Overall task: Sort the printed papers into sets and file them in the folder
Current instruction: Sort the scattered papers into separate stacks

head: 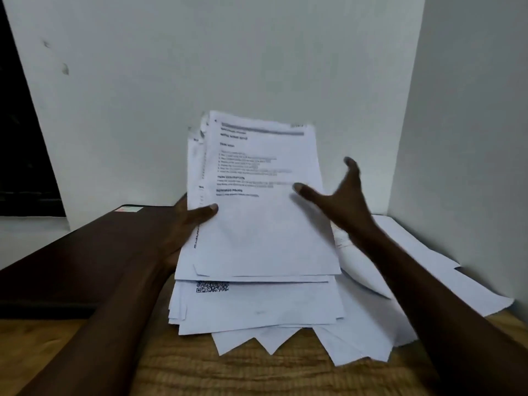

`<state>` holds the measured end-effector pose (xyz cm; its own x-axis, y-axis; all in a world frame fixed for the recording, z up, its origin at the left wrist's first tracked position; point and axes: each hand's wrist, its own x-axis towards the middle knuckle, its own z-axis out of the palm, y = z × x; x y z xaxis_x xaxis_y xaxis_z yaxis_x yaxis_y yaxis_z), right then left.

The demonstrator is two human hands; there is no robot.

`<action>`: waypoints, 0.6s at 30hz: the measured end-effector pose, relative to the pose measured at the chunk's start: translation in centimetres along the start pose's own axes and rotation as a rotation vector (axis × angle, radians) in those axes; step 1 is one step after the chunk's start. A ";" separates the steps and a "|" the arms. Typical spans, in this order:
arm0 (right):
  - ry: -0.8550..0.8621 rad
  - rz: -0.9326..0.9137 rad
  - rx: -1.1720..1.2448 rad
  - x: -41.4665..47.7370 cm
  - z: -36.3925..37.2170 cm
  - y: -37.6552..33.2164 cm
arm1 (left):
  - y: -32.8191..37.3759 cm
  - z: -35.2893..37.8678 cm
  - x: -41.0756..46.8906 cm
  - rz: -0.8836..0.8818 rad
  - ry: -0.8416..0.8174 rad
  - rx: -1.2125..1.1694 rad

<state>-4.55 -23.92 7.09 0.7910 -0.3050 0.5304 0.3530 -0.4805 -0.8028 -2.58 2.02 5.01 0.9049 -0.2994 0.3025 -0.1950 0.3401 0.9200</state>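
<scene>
Nearest the camera, a woven, straw-coloured mat (pixel 200 370) covers the surface, its ribbed texture running side to side. On it lies a loose pile of papers (pixel 257 310), white sheets fanned so that several corners jut toward the viewer; one sheet shows a QR code near its upper left. More loose sheets (pixel 423 252) spread to the right, reaching the base of the side wall.

Above the pile, the left hand (pixel 185 224) grips a raised stack of printed papers (pixel 257 210) by its left edge, thumb pressed on the front page and the other fingers hidden behind. The top page carries blurred headings and a list, too soft to read. The right hand (pixel 340 198) is spread open at the stack's right edge, thumb lying on the top page, fingers apart and clasping nothing.

To the left, a dark brown folder (pixel 85 252) lies flat, with a small pale label near its far corner. Behind everything, plain white walls (pixel 200 67) meet in a corner at right; a dark opening (pixel 17 138) fills the far left.
</scene>
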 end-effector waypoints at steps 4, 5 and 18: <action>-0.513 0.303 0.502 -0.4 -2.8 -0.1 | 1.6 1.3 -0.1 0.061 -0.055 -0.034; -0.513 0.277 0.559 -0.6 -2.7 -0.2 | 1.9 2.0 0.0 0.094 -0.001 0.025; -0.025 -0.212 0.557 -0.2 -3.9 -4.7 | 7.3 6.6 -1.0 0.459 0.060 0.365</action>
<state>-8.30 -24.78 11.80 0.6838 -0.2269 0.6935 0.7081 -0.0231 -0.7057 -7.44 -1.07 13.10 0.7147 -0.1393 0.6854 -0.6801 0.0907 0.7275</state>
